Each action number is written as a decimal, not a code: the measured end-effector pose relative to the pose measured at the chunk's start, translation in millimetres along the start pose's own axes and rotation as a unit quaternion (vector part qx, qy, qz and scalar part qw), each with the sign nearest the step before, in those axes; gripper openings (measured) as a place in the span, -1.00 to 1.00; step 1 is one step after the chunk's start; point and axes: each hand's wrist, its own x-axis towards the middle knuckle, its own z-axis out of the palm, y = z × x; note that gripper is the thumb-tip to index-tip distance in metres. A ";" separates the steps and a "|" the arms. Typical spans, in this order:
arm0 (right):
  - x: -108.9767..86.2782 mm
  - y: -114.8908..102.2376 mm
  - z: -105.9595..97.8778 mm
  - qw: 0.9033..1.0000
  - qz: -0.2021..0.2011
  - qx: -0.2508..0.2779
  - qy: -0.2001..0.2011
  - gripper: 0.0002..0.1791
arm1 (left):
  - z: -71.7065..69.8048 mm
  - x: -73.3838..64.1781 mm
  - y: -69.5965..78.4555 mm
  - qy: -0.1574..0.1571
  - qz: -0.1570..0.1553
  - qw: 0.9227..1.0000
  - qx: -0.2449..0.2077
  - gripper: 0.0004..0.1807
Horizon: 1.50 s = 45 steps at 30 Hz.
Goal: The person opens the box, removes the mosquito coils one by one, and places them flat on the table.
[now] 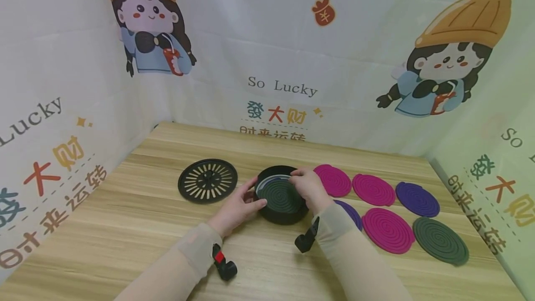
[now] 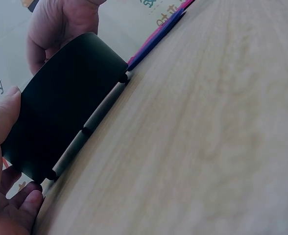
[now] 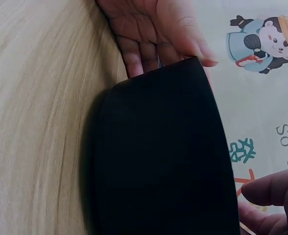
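Note:
A green mosquito coil (image 1: 279,195) lies inside a round black holder (image 1: 282,219), in the middle of the table. Purple and whitish edges show behind the coil, along the inner wall. My left hand (image 1: 238,208) grips the holder's left side, thumb at the rim; in the left wrist view its fingers (image 2: 32,201) curl at the base. Small feet (image 2: 85,130) stick out under the holder. My right hand (image 1: 310,188) reaches over the back right rim, fingertips at the coil's edge; I cannot tell whether they pinch it. In the right wrist view the holder's wall (image 3: 163,147) hides much of the inside.
A slotted black lid (image 1: 207,180) with a central knob lies left of the holder. On the right lie several flat coils: pink (image 1: 388,230), purple (image 1: 418,199) and green (image 1: 440,240). Printed cloth (image 1: 280,59) hangs behind the wooden table (image 1: 138,208) and along both sides.

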 end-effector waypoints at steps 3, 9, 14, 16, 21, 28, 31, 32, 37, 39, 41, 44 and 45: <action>-0.6 0.2 -0.7 1.000 0.000 0.012 -0.003 -0.62 | -0.8 4.9 -8.1 0.004 0.001 1.000 0.001 -0.15; 0.0 0.9 -0.6 0.998 0.003 0.058 0.002 -0.61 | -1.5 5.4 -9.4 0.001 -0.005 1.000 -0.009 -0.14; 2.4 1.7 -0.5 0.995 0.004 0.103 0.010 -0.61 | -1.0 -2.5 5.2 -0.006 -0.007 1.000 -0.004 -0.15; 3.0 1.9 -0.3 0.993 0.004 0.120 0.014 -0.61 | -0.6 -6.9 12.7 -0.009 -0.006 1.000 0.001 -0.16; 3.5 2.9 1.5 0.987 -0.003 0.158 0.021 -0.60 | 0.5 -11.8 20.0 -0.012 -0.001 1.000 -0.001 -0.17; 4.1 4.6 3.2 0.981 0.004 0.194 0.020 -0.61 | 0.1 -9.4 16.2 -0.010 0.001 1.000 -0.003 -0.16; 3.8 5.0 3.2 0.979 0.018 0.202 0.015 -0.62 | -0.1 -8.9 15.6 -0.011 0.001 1.000 -0.002 -0.16; 3.6 5.0 2.8 0.979 0.023 0.202 0.012 -0.62 | -0.1 -9.0 15.8 -0.011 0.002 1.000 -0.003 -0.16; 2.6 4.5 0.8 0.980 0.038 0.198 -0.005 -0.63 | -0.5 -10.2 17.7 -0.018 0.000 1.000 -0.008 -0.14; 2.4 4.7 0.7 0.980 0.040 0.196 -0.008 -0.63 | -1.0 -7.9 14.4 -0.019 -0.001 1.000 -0.008 -0.14; 2.3 4.9 0.9 0.980 0.042 0.193 -0.006 -0.63 | -1.5 -3.9 7.7 -0.016 -0.003 1.000 -0.009 -0.13; 1.7 5.0 1.1 0.981 0.042 0.192 -0.005 -0.63 | -2.2 3.3 -4.8 -0.011 -0.004 1.000 -0.009 -0.13; 1.3 4.7 1.0 0.981 0.044 0.191 -0.006 -0.63 | -2.3 4.9 -8.0 -0.008 -0.005 1.000 -0.009 -0.13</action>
